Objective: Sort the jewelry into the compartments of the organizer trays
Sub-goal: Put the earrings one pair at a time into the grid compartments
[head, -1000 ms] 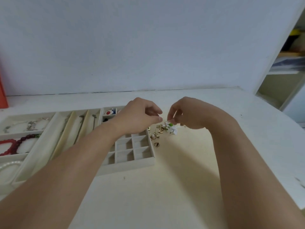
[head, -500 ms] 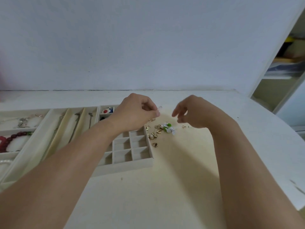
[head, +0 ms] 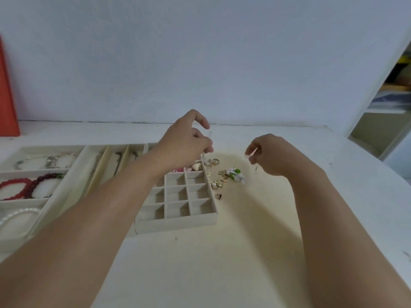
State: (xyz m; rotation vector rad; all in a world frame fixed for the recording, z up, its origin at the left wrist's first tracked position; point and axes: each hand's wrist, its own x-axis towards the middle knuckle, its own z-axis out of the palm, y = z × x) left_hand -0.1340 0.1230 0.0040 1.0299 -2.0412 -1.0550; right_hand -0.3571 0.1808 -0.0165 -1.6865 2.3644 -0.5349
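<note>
My left hand [head: 185, 144] is pinched on a small clear earring piece [head: 209, 134] above the far right corner of the small grid tray [head: 175, 223]. A thin bit hangs below the fingers. My right hand [head: 270, 155] hovers to the right, thumb and forefinger pinched; I cannot make out anything between them. Between the hands lies a pile of small gold earrings [head: 223, 175] with a green and white piece [head: 237, 172]. One gold earring [head: 219, 196] lies alone beside the tray. Pink and cream pieces [head: 195, 167] fill the tray's far cells.
A long-slot tray [head: 104, 167] holds chains. At the far left, a tray [head: 55, 196] holds a red bead bracelet [head: 22, 187], a silver chain [head: 47, 161] and pearls [head: 15, 215]. An orange object [head: 7, 96] stands far left; shelves [head: 387, 107] stand right.
My hands have drawn apart. The left one rose with the clear piece and the right one shifted right. The view tilted slightly.
</note>
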